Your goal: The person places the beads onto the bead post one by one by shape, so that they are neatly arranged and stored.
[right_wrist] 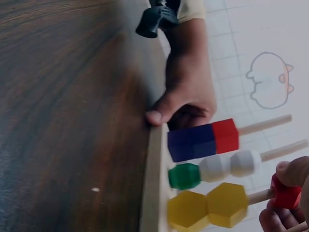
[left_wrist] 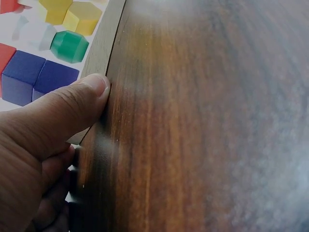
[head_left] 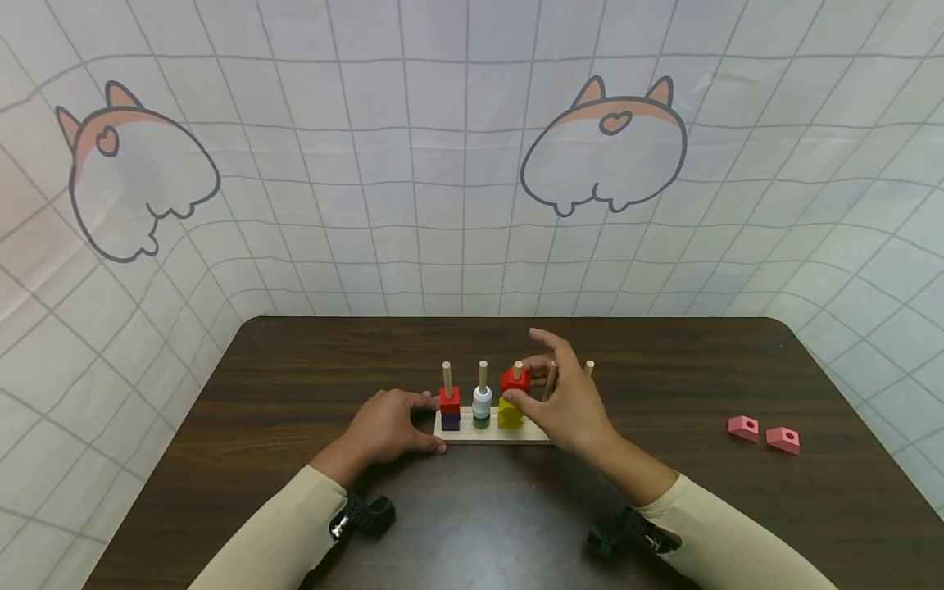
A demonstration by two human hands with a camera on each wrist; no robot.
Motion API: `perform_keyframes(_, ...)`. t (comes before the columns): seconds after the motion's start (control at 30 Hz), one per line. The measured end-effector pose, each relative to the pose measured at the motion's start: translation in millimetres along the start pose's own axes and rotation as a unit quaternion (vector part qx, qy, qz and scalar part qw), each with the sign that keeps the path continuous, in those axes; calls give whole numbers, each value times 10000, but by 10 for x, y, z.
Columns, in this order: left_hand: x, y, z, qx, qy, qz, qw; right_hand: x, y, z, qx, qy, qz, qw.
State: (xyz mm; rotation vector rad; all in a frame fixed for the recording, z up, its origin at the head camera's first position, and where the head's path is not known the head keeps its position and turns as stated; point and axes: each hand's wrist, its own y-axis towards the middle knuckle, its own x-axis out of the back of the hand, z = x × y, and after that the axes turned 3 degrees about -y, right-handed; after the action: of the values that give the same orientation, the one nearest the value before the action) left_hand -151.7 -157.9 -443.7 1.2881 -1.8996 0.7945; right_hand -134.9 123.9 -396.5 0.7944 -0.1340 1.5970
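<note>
A pale wooden peg board [head_left: 483,437] lies on the table, its left end held by my left hand [head_left: 387,426]. The thumb presses on the front edge and the other fingers curl behind the end. On the first peg, a red block [head_left: 449,401] tops two dark blue blocks [right_wrist: 191,143]. White beads [head_left: 482,397] sit over a green one [right_wrist: 185,176] on the second. My right hand [head_left: 575,406] pinches a red block [right_wrist: 286,192] threaded on the third peg, apart from and above two yellow hexagonal blocks [right_wrist: 207,208]. The right hand partly hides the other pegs.
Two pink blocks [head_left: 743,428] with holes lie apart from the board on the right side of the dark wooden table [head_left: 310,352]. A white gridded cloth [head_left: 442,246] with cartoon animal drawings hangs behind and around the table.
</note>
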Motion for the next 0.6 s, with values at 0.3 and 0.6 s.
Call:
perform_keyframes(0.3, -3, 8, 1, 21, 25, 1, 10000, -102, -56, -134, -415, 315, 177, 9985)
perform_keyframes(0.6, -18, 28, 25, -122, 138, -66, 9998, -118, -90, -182, -364, 430, 195, 9982)
